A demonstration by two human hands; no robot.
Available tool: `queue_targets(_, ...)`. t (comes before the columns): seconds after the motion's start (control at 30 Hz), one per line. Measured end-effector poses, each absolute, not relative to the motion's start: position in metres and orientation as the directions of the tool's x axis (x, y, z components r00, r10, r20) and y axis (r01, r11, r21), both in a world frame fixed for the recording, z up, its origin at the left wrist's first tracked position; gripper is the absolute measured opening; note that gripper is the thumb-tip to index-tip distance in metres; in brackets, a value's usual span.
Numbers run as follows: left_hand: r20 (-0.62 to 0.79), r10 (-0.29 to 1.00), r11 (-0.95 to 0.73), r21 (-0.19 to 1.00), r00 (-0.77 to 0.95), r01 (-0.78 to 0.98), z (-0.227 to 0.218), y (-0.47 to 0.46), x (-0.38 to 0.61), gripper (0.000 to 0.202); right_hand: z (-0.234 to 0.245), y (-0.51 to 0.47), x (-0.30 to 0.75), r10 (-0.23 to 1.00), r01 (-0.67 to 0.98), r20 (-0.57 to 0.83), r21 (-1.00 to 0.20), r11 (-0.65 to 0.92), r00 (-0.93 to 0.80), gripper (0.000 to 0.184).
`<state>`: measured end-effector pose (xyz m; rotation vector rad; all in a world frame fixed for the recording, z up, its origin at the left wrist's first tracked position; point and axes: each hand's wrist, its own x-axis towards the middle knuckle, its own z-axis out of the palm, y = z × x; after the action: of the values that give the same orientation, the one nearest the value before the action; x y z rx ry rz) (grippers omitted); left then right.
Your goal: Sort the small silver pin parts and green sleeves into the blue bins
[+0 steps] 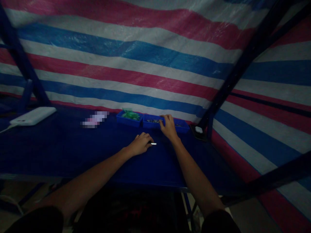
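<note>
L hand (140, 144) on blue tbl (94, 152), fingers pinched on small white pc (154, 143), end poking out R. Beyond, R hand (168, 127) at mid blue bin (149, 125) w/ metal pts (152, 121), fingers part-curled, can't tell if gripping. Green pkts (131, 115) in next bin L.

Can't make out the pixelated item (94, 119) at ten o'clock from the left hand (140, 144), nor small pieces (153, 121), perhaps metal, in the middle bin (150, 125) at one. Lose the white cable (5, 130) past the left edge at nine, part of the right bin (183, 128) behind the right hand (168, 126).
</note>
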<state>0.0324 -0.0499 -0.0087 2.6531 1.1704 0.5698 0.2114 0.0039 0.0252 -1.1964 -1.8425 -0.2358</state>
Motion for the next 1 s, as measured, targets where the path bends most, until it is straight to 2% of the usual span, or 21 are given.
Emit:
queue_targets(0.07, 0.262, 0.771, -0.634, 0.394, 0.58, 0.665, -0.011, -0.033, 0.029, 0.02, 0.015, 0.002, 0.213, 0.694, 0.784, 0.698, -0.325, 0.529, -0.179, 0.023)
queue_targets(0.13, 0.27, 0.801, -0.591, 0.496, 0.534, 0.636, -0.012, -0.014, 0.027, 0.021, 0.008, -0.002, 0.209, 0.737, 0.732, 0.594, -0.336, 0.592, -0.324, 0.022)
queue_targets(0.2, 0.246, 0.851, -0.503, 0.634, 0.464, 0.588, -0.012, 0.004, 0.025, 0.027, 0.002, -0.006, 0.2, 0.721, 0.675, 0.509, -0.32, 0.665, -0.47, 0.023)
queue_targets(0.3, 0.26, 0.902, -0.4, 0.804, 0.344, 0.439, -0.011, 0.016, 0.022, 0.034, -0.003, -0.011, 0.186, 0.672, 0.652, 0.542, -0.271, 0.708, -0.504, 0.023)
queue_targets(0.43, 0.255, 0.907, -0.365, 0.872, 0.334, 0.325, -0.011, 0.008, 0.021, 0.037, 0.002, -0.015, 0.178, 0.62, 0.676, 0.622, -0.191, 0.712, -0.478, 0.014)
queue_targets(0.5, 0.243, 0.905, -0.363, 0.868, 0.348, 0.339, -0.011, 0.001, 0.022, 0.04, 0.01, -0.011, 0.18, 0.617, 0.715, 0.667, -0.178, 0.676, -0.418, 0.016)
queue_targets(0.57, 0.245, 0.886, -0.412, 0.807, 0.394, 0.423, -0.011, -0.006, 0.024, 0.039, 0.017, -0.002, 0.187, 0.637, 0.777, 0.703, -0.194, 0.599, -0.316, 0.021)
queue_targets(0.7, 0.269, 0.829, -0.555, 0.5, 0.49, 0.665, -0.012, -0.019, 0.028, 0.022, 0.019, 0.022, 0.204, 0.731, 0.907, 0.666, -0.202, 0.37, -0.15, 0.035)
queue_targets(0.77, 0.281, 0.833, -0.553, 0.411, 0.476, 0.725, -0.013, -0.025, 0.028, 0.019, 0.011, 0.026, 0.213, 0.784, 0.941, 0.61, -0.184, 0.285, -0.118, 0.041)
queue_targets(0.83, 0.274, 0.841, -0.541, 0.386, 0.467, 0.748, -0.012, -0.029, 0.027, 0.019, 0.002, 0.023, 0.222, 0.814, 0.945, 0.558, -0.148, 0.292, -0.164, 0.04)
queue_targets(0.9, 0.289, 0.844, -0.534, 0.386, 0.451, 0.752, -0.009, -0.028, 0.029, 0.02, -0.005, 0.016, 0.23, 0.805, 0.92, 0.521, -0.092, 0.382, -0.282, 0.042)
queue_targets(1.0, 0.409, 0.811, -0.568, 0.386, 0.418, 0.727, 0.0, -0.018, 0.041, 0.03, -0.007, 0.006, 0.238, 0.779, 0.883, 0.504, -0.066, 0.465, -0.373, 0.047)
